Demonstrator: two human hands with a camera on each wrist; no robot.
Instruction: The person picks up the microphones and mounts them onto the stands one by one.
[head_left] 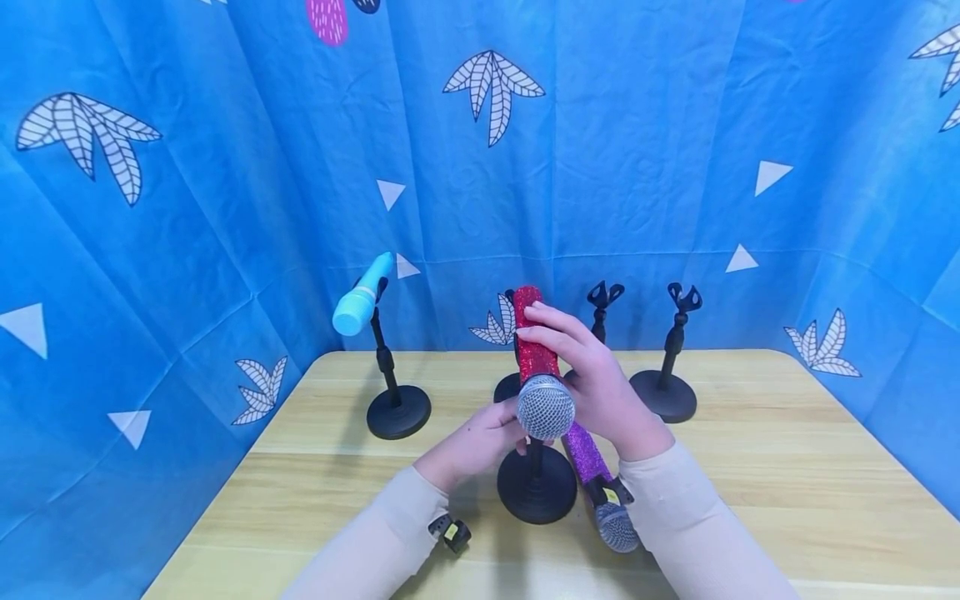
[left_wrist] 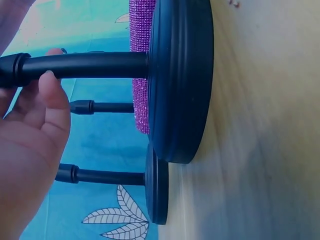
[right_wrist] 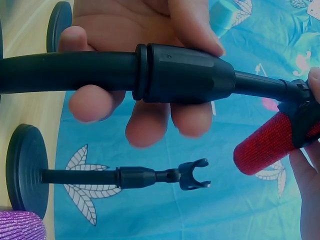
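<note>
Microphone with red body (head_left: 535,354) is, in the head view, under the fingers of the right hand (head_left: 603,387), which grips its side; the left hand (head_left: 483,442) is lower, at the black stand (head_left: 536,496). Purple microphone (head_left: 588,454) lies on the table (head_left: 780,492), just beside the base. In the left wrist view, the left fingers curl round the pole (left_wrist: 100,65). In the right wrist view, the red microphone sits tilted in the clip (right_wrist: 303,122), above these fingers, and right fingertips touch there.

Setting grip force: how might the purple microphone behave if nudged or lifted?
The purple microphone may roll: its round handle lies on the table. Its textured surface should resist slipping; the wider mesh end may be heavier.
</note>
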